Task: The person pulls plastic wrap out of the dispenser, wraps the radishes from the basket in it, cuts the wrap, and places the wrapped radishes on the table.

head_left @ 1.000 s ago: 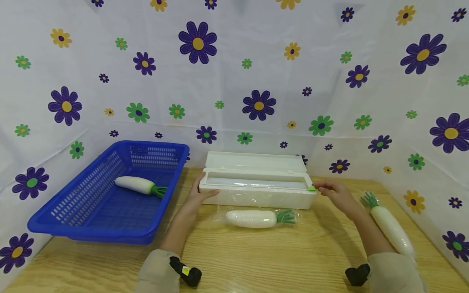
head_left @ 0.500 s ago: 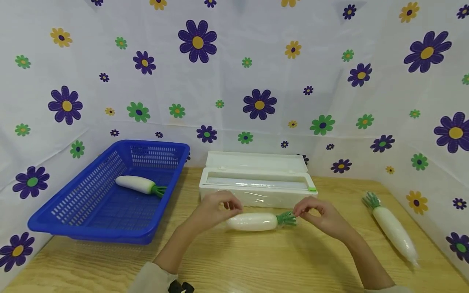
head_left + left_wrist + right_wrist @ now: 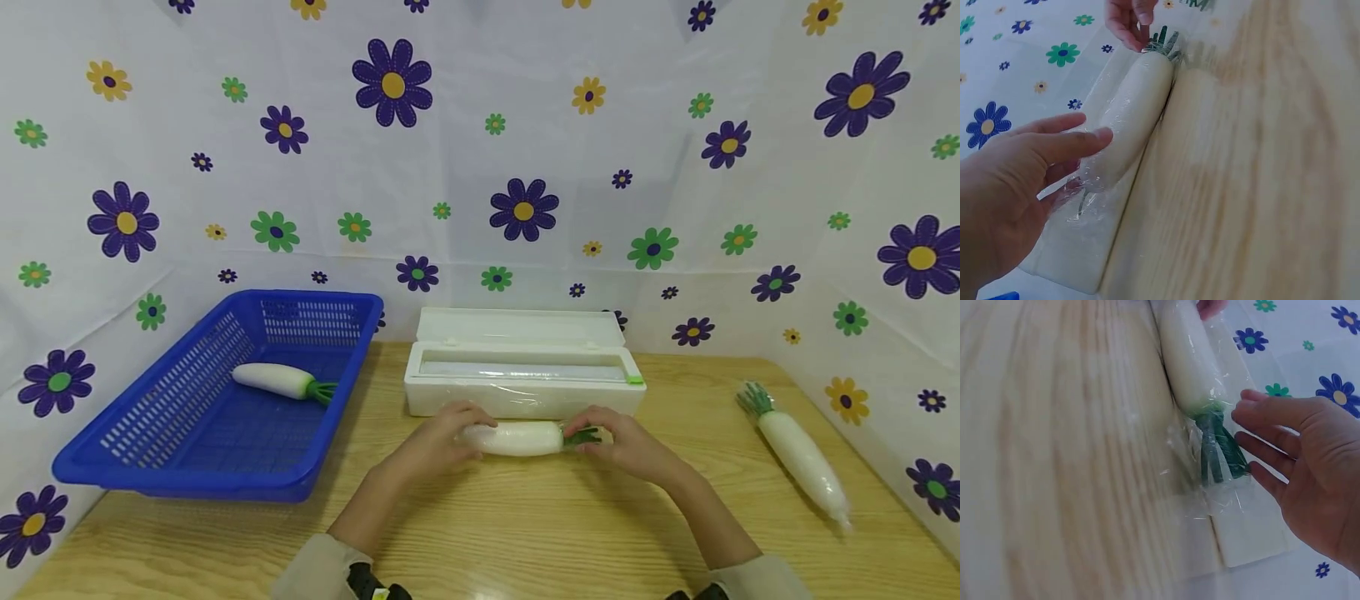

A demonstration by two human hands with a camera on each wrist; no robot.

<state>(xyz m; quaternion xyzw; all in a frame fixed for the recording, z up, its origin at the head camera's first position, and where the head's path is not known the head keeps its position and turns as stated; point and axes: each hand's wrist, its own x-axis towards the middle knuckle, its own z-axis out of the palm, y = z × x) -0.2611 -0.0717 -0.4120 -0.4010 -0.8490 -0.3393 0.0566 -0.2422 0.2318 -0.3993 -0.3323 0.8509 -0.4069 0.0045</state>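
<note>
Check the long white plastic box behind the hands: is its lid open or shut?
Open: the flat white plastic lid stands raised behind the long white plastic box, leaving the pale roll inside visible.

White radish [image 3: 522,439]: L hand [image 3: 447,438] at bare end, R hand [image 3: 621,445] at leaves [image 3: 588,436] — white box [image 3: 525,403] behind, lid [image 3: 517,327] up — blue basket [image 3: 180,479] w/ 2nd radish [image 3: 273,380] on L.

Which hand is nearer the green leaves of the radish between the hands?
Right. The right hand is right at the leaves; the left hand is at the opposite, leafless end of the radish.
</note>
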